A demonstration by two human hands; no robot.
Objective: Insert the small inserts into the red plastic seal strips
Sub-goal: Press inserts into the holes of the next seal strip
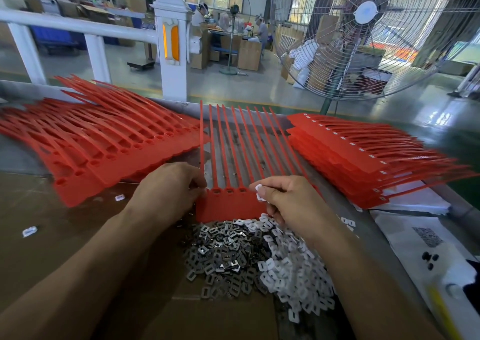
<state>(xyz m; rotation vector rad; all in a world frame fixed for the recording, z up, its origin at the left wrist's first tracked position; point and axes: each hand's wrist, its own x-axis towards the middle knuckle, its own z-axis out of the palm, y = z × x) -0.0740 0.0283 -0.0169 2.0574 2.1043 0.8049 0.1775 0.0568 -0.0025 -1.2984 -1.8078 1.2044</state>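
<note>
1. Lying flat at the centre of the work surface, a red seal strip sheet point(228, 204) is shown with its tails fanned away from the viewer and its solid tag edge nearest the viewer.
2. The left hand point(168, 191) is seen gripping the sheet's left end, with fingers curled round the corner beside the first tail.
3. The right hand point(283, 197) is held over the sheet's right part; several white inserts point(260, 191) are grasped in its curled fingers, one being pinched at the fingertips just above the row of sockets.
4. Three sockets at the base of the leftmost tails are exposed between the two hands; whether they are filled cannot be determined.
5. A heap of loose inserts point(259, 259) is piled just in front of the sheet, touching its near edge; grey metallic pieces are gathered on the left, white plastic ones on the right.
6. A few stray white inserts point(29, 231) are scattered on the brown cardboard point(65, 249) by which the near surface is covered.
7. A stack of red sheets point(104, 142) is spread to the left, its sockets appearing open.
8. A second stack point(363, 158) is laid to the right, white pieces being visible in its sockets.
9. A large caged fan point(376, 36) is stood beyond the table, and a white railing post point(172, 49) is seen behind the left stack.
</note>
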